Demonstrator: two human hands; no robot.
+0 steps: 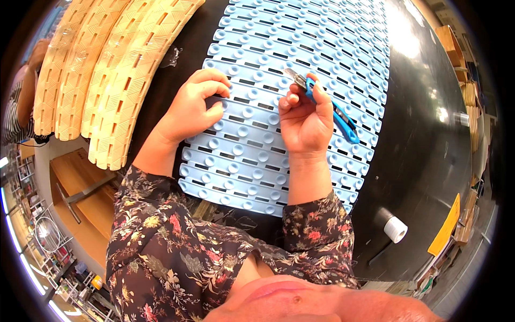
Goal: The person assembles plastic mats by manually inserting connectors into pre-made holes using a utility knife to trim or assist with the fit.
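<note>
Light blue plastic mats with rows of round suction cups and slots lie spread over the black table in front of me. In my right hand I grip a blue utility knife, its blade end pointing up and left above the mat. My left hand rests at the mat's left edge. Its fingers are curled with the thumb apart from them, and the fingertips touch the blue plastic. Whether they pinch the edge is hard to see, but no separate thing shows in them.
Tan patterned slotted mats lie at the left. A scrap of clear film sits beside them. On the black table at the right stand a white roll and a yellow strip. Another person's arm shows at the far left.
</note>
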